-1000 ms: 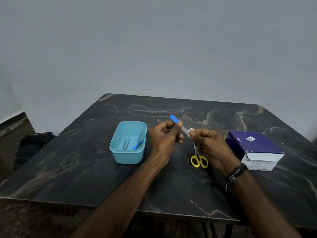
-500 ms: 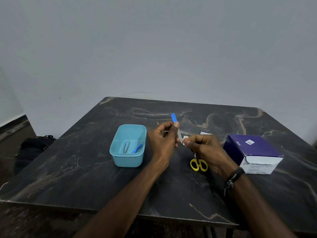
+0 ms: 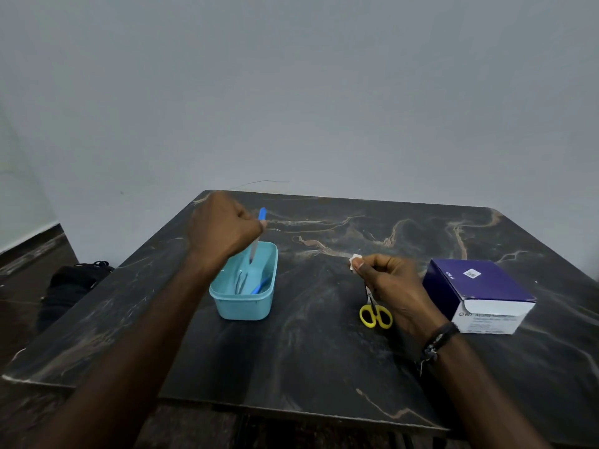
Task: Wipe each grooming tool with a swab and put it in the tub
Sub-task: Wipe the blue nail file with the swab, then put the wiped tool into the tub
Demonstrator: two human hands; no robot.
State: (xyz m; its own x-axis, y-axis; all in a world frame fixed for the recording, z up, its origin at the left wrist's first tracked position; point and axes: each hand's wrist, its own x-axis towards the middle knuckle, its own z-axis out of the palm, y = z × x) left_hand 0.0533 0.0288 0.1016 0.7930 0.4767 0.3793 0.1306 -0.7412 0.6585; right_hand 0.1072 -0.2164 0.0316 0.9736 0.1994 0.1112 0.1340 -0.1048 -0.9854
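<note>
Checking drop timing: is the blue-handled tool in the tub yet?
Not yet. The left hand holds the tool nearly upright, its tip dipping inside the tub; whether it touches the bottom cannot be told.

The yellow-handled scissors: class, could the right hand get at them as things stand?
Probably yes. The scissors lie on the table just beneath the right hand, nothing covering them, but that hand pinches a swab, which it must first drop.
</note>
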